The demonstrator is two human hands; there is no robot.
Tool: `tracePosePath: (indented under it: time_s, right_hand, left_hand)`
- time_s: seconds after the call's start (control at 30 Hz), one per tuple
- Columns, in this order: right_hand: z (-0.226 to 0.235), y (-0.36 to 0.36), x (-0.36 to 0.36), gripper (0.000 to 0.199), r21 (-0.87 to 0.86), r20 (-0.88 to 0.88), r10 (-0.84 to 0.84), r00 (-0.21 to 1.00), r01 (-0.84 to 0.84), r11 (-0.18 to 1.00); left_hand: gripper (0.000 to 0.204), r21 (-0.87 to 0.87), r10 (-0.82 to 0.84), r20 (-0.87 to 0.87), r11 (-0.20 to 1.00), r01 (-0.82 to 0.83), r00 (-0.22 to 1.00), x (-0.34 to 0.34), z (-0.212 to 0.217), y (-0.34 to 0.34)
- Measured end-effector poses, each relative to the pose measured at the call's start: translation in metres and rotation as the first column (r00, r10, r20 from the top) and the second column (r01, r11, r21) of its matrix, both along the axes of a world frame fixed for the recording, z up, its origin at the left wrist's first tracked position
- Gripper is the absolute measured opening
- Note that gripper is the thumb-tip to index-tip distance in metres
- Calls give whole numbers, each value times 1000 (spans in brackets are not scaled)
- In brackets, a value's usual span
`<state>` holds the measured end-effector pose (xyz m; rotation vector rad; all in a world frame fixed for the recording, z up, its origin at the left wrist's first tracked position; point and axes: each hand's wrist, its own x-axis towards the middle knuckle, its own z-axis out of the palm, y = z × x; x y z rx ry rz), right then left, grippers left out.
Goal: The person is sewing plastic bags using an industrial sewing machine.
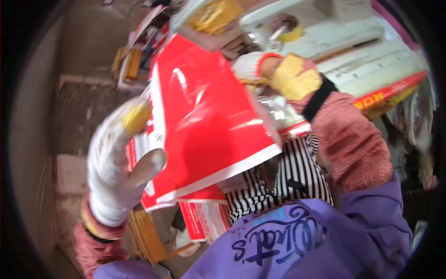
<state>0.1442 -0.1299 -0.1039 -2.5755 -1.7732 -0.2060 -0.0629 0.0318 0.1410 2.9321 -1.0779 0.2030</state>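
Left hand [118,162]: white work glove, seen at 8 o'clock; fingers are closed on the left edge of the red glossy bag [204,121], thumb laid against its face.
Right hand [274,74]: white and yellow glove, seen at 1 o'clock; the far right edge of the bag is met here, but how far the fingers are closed cannot be told, as they are hidden behind the sheet.
Red glossy bag: large, flat, white-bordered; held tilted between both hands at the centre of the view, above the lap.
Second red-and-white packet [204,216]: seen at 6 o'clock, just below the held bag.
Tape roll [290,30]: yellow, lying on the bench [353,51] at 12 to 1 o'clock.
Sleeves: pink knit cuffs under purple fabric.
Striped cloth [288,172]: black and white, beneath the bag at 5 o'clock.
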Motion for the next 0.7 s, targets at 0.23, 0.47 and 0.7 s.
tracePosePath:
  time_s: [0.23,0.47,0.7]
  right_hand:
    - [9,8,2,29,-64,-107,-205,973,199,978]
    - [4,7,2,28,77,-407,-313,858,373,925]
    - [-1,6,3,31,77,-268,-346,899,378,923]
  left_hand:
    - [75,-452,796,120,575,-682,593,-184,-132,151]
    - [58,-250,897,177,439,-863,405,-218,-275,274]
    - [34,-832,859,-127,180,-525,497,-128,-153,374]
